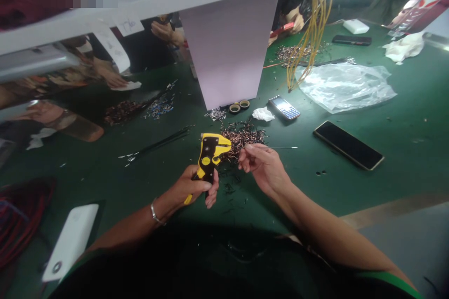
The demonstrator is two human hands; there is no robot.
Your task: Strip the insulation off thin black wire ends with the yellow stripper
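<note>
My left hand [203, 185] is wrapped round the handles of a yellow and black wire stripper [207, 156], its jaws pointing right. Between the fingertips of my right hand [257, 161] is a thin dark wire [286, 147], with a pale tip at its right end. The wire's other end is too small to make out near the stripper's jaws. Behind both hands lies a pile of short dark and copper-coloured wire scraps [245, 134] on the green table.
Long dark wires [161, 142] lie left of the stripper. Phones [349, 145], a plastic bag [345, 86] and tape rolls [239, 106] are behind and right. A white device [71, 242] and red cable coil [21, 224] sit left. Other people's hands work across the table.
</note>
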